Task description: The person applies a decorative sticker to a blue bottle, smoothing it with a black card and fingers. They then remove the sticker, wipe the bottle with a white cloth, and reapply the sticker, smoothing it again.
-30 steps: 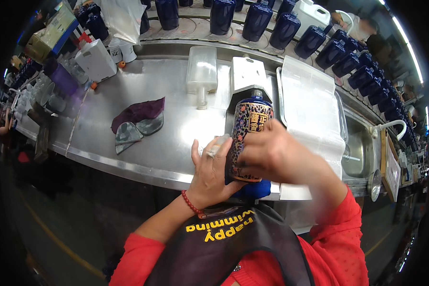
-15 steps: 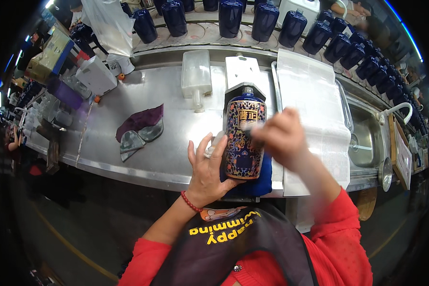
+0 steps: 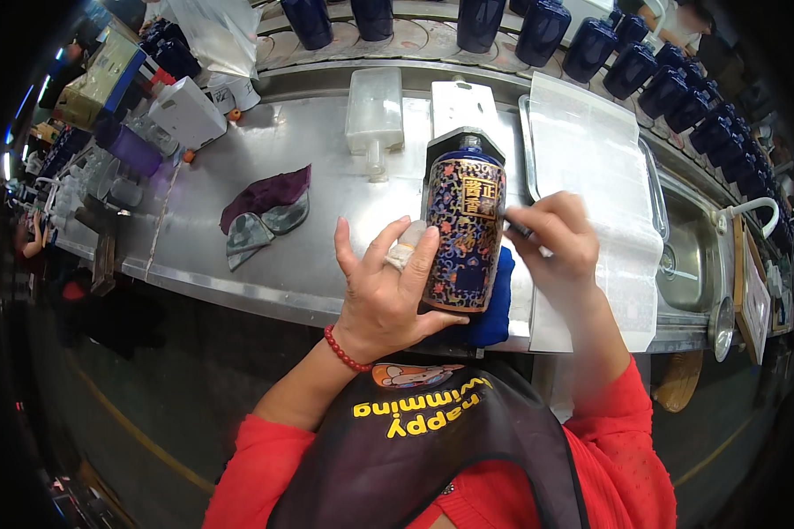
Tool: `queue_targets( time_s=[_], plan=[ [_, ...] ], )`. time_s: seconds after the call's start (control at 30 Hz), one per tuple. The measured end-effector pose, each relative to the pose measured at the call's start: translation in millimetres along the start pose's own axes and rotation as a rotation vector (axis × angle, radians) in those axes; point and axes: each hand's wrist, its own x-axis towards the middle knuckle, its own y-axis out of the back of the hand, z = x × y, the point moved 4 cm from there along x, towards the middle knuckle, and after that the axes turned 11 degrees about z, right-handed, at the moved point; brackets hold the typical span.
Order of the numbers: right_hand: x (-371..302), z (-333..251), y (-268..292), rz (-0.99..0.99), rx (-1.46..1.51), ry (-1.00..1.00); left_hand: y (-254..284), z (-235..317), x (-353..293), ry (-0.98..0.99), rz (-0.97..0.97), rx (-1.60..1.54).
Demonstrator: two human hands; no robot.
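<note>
A dark blue bottle [image 3: 463,238] with a colourful, gold-edged floral pattern leans on a dark angular stand [image 3: 443,143], its neck pointing away from me. My left hand [image 3: 384,282] steadies it from the lower left, thumb at the base and index finger against the side, other fingers spread. A whitish wrap covers one of those fingers. At the bottle's right edge, my right hand [image 3: 560,238] pinches a small dark piece whose kind I cannot make out. Blue cloth [image 3: 496,304] shows beneath the bottle's lower right.
Purple and grey cloths [image 3: 269,212] lie on the metal worktop left. Beyond the bottle are a clear square bottle [image 3: 375,115] and a white box [image 3: 463,101]. White sheets [image 3: 591,176] cover the right side, beside a sink [image 3: 688,247]. Several blue bottles [image 3: 543,31] line the conveyor behind.
My right hand has moved from over the pattern's front to the bottle's right edge. The bottle has turned slightly, showing more of its gold-framed panel. The view has shifted a little.
</note>
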Motion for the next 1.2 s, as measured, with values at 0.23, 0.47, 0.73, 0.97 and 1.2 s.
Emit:
queue_targets(
  time_s=[0.23, 0.47, 0.73, 0.97, 1.2],
  plan=[
    [-19.6, -10.2, -2.3, 0.031, 0.198, -0.036, -17.4, -8.4, -3.1, 0.159, 0.023, -0.186],
    [-35.5, -20.1, -1.1, -0.188, 0.384, -0.008, -11.4, -7.0, -1.7, 0.083, -0.011, -0.061],
    [-69.7, 15.9, -7.1, 0.253, 0.717, -1.046, -21.8, -6.6, -10.2, 0.267, -0.119, -0.519],
    [-76.0, 13.4, -11.9, 0.249, 0.739, -1.100, -37.4, -6.1, -10.4, 0.458, -0.146, -0.557],
    [-73.7, 8.1, -12.8, 0.249, 0.762, -1.118, -38.2, -12.5, -10.5, 0.455, -0.155, -0.698]
  ],
)
